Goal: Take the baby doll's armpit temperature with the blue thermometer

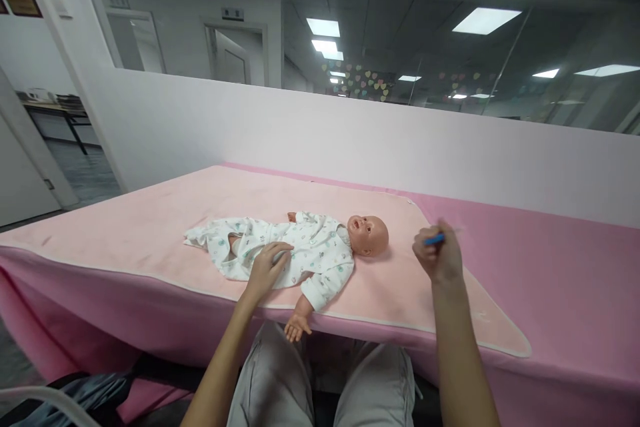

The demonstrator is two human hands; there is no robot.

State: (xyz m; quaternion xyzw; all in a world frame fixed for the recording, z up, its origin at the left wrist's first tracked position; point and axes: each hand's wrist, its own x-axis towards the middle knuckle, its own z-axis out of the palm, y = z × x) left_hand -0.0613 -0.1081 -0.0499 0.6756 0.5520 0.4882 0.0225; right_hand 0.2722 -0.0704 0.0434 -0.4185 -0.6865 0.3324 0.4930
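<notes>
A baby doll (pixel 320 247) lies on its back on a peach mat (pixel 395 287), its bald head toward the right and its legs toward the left. It wears a white patterned outfit, and one of its arms hangs past the mat's front edge. My left hand (pixel 271 269) rests on the doll's lower body with its fingers apart. Right of the doll's head, my right hand (pixel 441 253) is raised above the mat, closed around a thin blue object (pixel 434 239), perhaps a pen. Motion blurs this hand slightly.
A pink cloth (pixel 560 280) covers the table under the mat. Behind it stands a low white wall (pixel 350 140) with glass above. My knees are under the table's front edge. At the lower left are a pale curved tube (pixel 50 397) and dark fabric.
</notes>
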